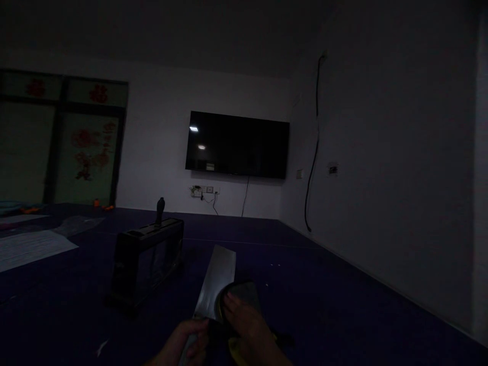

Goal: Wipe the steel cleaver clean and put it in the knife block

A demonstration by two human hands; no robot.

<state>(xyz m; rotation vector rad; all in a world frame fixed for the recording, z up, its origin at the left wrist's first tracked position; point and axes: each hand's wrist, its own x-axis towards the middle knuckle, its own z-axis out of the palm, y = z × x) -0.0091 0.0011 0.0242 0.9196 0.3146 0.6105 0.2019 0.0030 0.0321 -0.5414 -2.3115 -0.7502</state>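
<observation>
A black block (148,267) stands on the blue table (328,310). To its right, the left hand (189,338) wraps the handle of the cleaver (216,279), blade pointing away; the right hand (246,320) lies on a yellow-edged tool (248,291) (clasped or not, I cannot tell) by the blade.

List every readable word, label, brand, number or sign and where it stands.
"福" (probably): red sign, upper right pane.
Red sign, upper left pane: too blurred.
Red markings, lower pane: too blurred.
White sheet, print: too small.
Wall screen, lower edge: possible mark, too small.
Flat metal piece: none legible.
</observation>
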